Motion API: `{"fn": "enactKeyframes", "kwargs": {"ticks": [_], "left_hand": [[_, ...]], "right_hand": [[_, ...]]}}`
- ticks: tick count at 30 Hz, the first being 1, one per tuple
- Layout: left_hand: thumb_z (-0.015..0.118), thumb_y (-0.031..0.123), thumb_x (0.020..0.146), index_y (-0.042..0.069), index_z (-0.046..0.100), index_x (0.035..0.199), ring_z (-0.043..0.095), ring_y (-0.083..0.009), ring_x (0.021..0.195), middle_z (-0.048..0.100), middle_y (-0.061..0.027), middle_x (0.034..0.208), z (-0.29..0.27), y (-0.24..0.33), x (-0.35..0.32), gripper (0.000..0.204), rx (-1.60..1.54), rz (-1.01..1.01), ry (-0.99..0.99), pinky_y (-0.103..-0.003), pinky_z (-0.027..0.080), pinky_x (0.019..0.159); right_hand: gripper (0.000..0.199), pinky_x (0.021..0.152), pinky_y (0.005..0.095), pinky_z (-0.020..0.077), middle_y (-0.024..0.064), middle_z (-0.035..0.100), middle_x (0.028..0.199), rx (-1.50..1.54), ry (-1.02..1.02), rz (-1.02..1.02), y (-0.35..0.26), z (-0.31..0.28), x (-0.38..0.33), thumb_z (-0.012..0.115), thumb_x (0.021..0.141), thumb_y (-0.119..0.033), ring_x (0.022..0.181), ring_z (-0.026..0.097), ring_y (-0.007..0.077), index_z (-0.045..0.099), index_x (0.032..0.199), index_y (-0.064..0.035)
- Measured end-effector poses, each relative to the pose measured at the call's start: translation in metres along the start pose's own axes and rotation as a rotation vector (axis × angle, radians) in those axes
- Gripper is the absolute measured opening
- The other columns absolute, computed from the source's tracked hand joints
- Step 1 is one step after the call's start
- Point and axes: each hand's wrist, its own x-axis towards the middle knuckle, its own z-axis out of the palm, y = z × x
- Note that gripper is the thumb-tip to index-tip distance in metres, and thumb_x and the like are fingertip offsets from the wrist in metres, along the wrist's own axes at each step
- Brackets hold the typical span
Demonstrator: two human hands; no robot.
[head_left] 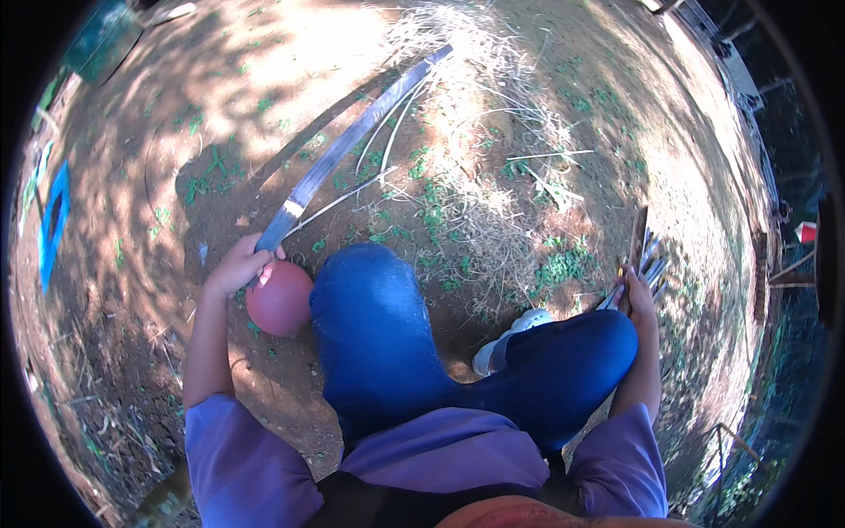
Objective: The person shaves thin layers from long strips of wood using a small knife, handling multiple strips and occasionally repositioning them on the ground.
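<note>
My left hand (238, 267) is closed round the near end of a long, flat bamboo strip (339, 150). The strip slants up and away to the right, with a pale band across it near my grip. Just beside that hand, a dull red ball (280, 301) rests on the ground against my left knee. Out past my right knee, my right hand (637, 295) is closed on a narrow, brown, blade-like piece (640, 231) that points away from me. Several dark strips (654, 267) lie bunched by that hand; whether it also grips some of them is unclear.
Pale, curly shavings (480, 189) and thin slivers litter the dirt ahead, among small green weeds (563, 262). A white shoe (510, 339) shows beside my bent right leg. A blue flat frame (55, 227) is at the far left, and a green box (103, 40) stands beyond.
</note>
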Motion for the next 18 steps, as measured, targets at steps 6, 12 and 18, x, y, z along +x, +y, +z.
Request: {"fn": "enactKeyframes", "kwargs": {"ticks": [6, 12, 18], "left_hand": [[0.049, 0.005, 0.09, 0.003, 0.063, 0.103, 0.054, -0.0071, 0.052, 0.06, -0.0009, 0.071, 0.035, 0.133, -0.035, 0.02, 0.44, -0.054, -0.234, -0.023, 0.045, 0.047], [0.071, 0.005, 0.087, 0.004, 0.068, 0.114, 0.06, -0.0067, 0.056, 0.069, -0.002, 0.084, 0.07, 0.254, -0.064, 0.028, 0.768, -0.033, -0.242, -0.022, 0.048, 0.049], [0.083, 0.008, 0.08, 0.003, 0.066, 0.119, 0.064, -0.0071, 0.071, 0.07, -0.0026, 0.086, 0.087, 0.342, -0.064, 0.043, 0.884, 0.669, 0.416, -0.022, 0.05, 0.06]], "right_hand": [[0.039, 0.051, 0.0265, 0.0481, 0.0031, 0.063, 0.094, 0.047, 0.03, -0.337, -0.12, 0.028, -0.02, 0.054, 0.105, -0.038, 0.054, 0.052, 0.0097, 0.063, 0.129, -0.0086], [0.042, 0.064, 0.0259, 0.0508, 0.0017, 0.062, 0.097, 0.311, -0.278, -0.524, -0.151, 0.071, -0.092, 0.05, 0.107, -0.036, 0.064, 0.054, 0.0092, 0.059, 0.136, -0.0069], [0.038, 0.052, 0.0244, 0.0471, 0.0005, 0.062, 0.086, 0.077, -0.367, -0.387, -0.114, 0.081, -0.084, 0.048, 0.108, -0.03, 0.055, 0.054, 0.0081, 0.059, 0.133, -0.0035]]}}
